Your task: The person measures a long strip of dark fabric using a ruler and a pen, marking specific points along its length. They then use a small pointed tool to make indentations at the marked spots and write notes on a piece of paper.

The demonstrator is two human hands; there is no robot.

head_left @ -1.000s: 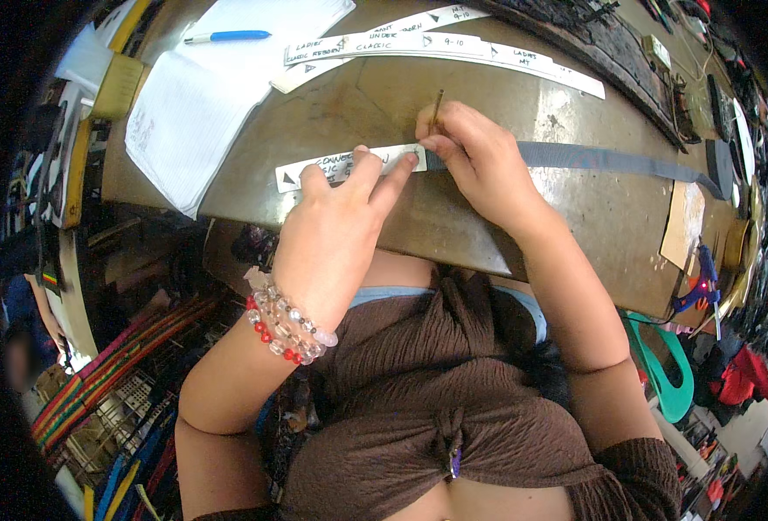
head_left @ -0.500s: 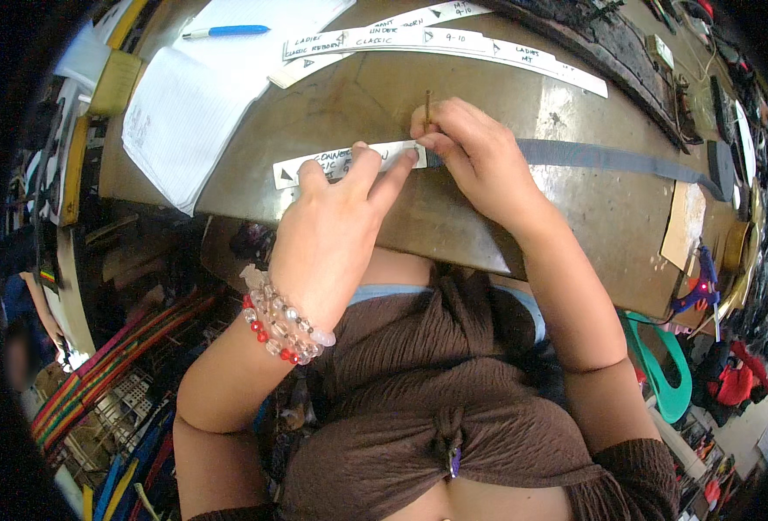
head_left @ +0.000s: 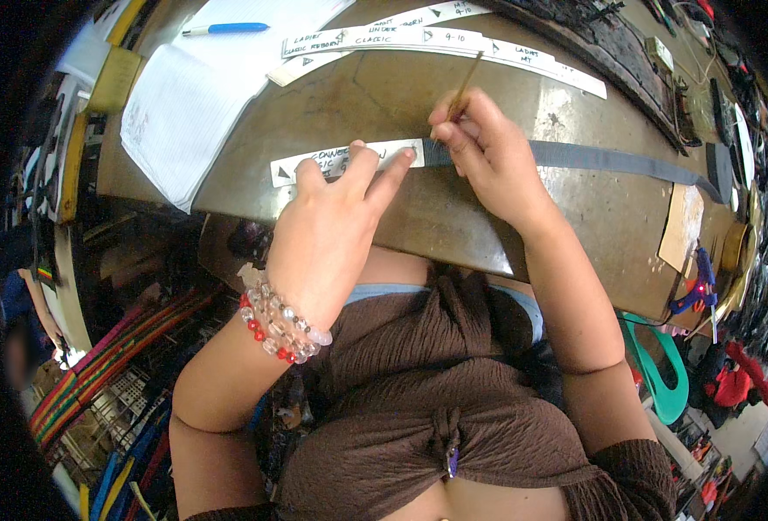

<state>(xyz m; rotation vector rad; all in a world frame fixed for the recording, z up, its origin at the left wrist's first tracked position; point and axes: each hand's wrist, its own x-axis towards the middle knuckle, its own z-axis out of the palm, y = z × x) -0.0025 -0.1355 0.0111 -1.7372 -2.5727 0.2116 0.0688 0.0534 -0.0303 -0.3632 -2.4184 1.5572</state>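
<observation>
Template [head_left: 284, 173] lies beneath left hand [head_left: 325, 213], fingers splayed, nothing gripped; right hand [head_left: 488, 152], right of template, pinches thin stick [head_left: 466, 78] between thumb and fingers; grey strap [head_left: 592, 158] extends rightward from template. Paper sheets [head_left: 171, 130] lie left of template.

On table [head_left: 332, 100]: paper strip [head_left: 332, 162] lies under left hand [head_left: 325, 227]; strap [head_left: 601, 157] right; further strips [head_left: 401, 37] behind; notebook [head_left: 184, 130] left, pen [head_left: 226, 29] upon it.

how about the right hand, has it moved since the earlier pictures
Yes: the right hand has shifted slightly right, away from the lined paper.
</observation>
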